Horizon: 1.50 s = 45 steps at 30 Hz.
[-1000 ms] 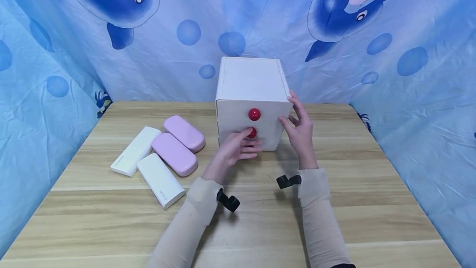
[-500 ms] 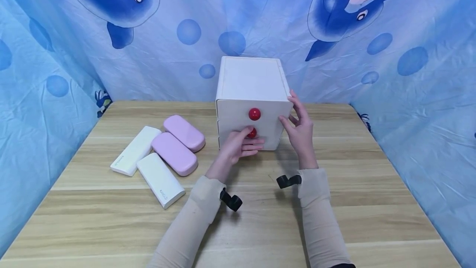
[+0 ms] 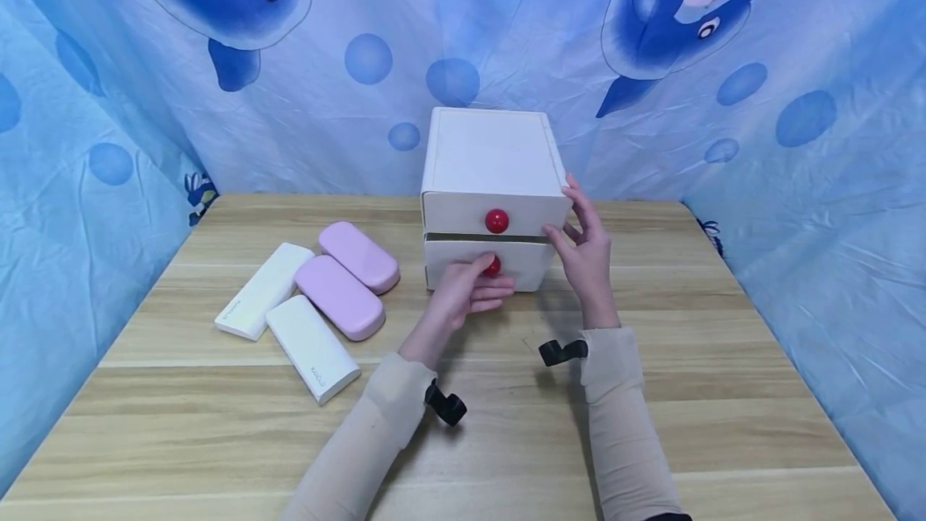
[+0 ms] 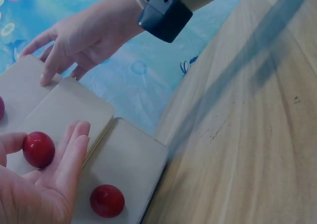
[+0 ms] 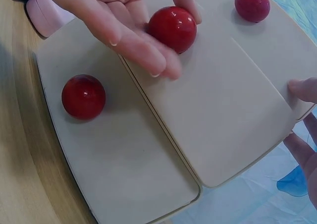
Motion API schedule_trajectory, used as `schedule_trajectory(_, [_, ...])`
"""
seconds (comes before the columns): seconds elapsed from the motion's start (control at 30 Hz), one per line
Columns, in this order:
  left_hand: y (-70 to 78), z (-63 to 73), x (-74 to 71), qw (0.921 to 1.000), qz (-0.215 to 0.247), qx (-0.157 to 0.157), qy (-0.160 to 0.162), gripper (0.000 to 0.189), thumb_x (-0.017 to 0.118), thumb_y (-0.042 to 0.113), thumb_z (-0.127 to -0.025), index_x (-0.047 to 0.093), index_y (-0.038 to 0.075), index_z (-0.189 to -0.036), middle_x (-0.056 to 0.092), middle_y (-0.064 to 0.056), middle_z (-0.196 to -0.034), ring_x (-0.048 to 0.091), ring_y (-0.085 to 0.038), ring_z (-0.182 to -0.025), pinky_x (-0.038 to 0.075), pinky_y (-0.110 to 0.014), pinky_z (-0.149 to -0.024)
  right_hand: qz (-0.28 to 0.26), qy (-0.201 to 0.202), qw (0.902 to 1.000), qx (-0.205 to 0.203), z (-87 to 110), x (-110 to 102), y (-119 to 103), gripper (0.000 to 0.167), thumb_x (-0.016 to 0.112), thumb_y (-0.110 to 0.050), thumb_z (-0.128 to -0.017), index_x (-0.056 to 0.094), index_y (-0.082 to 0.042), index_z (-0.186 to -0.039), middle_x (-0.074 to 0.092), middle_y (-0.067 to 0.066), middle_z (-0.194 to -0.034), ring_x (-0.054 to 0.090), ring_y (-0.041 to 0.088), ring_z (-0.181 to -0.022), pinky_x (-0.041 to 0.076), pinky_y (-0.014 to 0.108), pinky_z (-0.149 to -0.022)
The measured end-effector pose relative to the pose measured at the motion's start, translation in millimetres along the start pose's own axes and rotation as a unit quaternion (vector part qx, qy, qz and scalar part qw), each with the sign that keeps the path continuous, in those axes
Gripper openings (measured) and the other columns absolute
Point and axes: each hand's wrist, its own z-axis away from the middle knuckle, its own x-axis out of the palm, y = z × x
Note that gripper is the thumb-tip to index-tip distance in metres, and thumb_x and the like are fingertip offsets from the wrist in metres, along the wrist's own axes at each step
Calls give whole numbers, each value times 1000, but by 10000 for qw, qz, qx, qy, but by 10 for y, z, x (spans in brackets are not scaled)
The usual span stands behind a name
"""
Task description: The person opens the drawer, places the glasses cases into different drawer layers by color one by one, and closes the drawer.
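on my head feed the box sits at upper centre, its middle drawer slightly out — the left hand pinches that drawer's red knob between thumb and fingers. i see the right hand gripping the box's right edge — pink cases lie left of centre.

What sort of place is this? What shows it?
Probably a small staged recording booth: blue cartoon-print fabric curtain behind and on both sides of a flat, light wood-grain table, plus a small black device at each wrist.
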Motion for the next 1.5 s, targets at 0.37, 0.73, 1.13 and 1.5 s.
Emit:
schedule_trajectory(0.37, [-61,60,-18,9999,-124,68,-90,43,51,34,-100,61,-4,-117,71,-21,-109,74,-20,-88,58,-40,-84,-26,-31,10000,8,-1,-5,4,54,69,-3,-87,49,-7,-137,39,-9,-154,42,16,-139,45,54,-105])
schedule_trajectory(0.73, [-79,112,-30,9992,-356,120,-132,46,50,35,-101,62,-5,-117,72,-20,-106,74,-19,-83,59,-39,-81,-77,-43,9999,95,-15,-2,-12,53,68,-4,-88,48,-7,-138,38,-8,-155,41,17,-139,44,52,-107])
schedule_trajectory(1.13, [-119,149,-31,9987,-450,139,-211,48,50,36,-101,59,-7,-120,72,-20,-108,74,-22,-88,57,-42,-85,-50,-34,10000,78,-3,-15,19,54,68,-2,-88,48,-7,-138,38,-9,-155,41,17,-139,44,53,-106])
schedule_trajectory(1.5, [-140,168,-33,9985,-457,205,-218,50,50,37,-100,59,-8,-121,72,-19,-106,74,-21,-87,56,-45,-87,-39,-47,10000,-10,-5,-12,22,55,69,-3,-87,48,-7,-138,38,-8,-155,41,16,-140,44,53,-106])
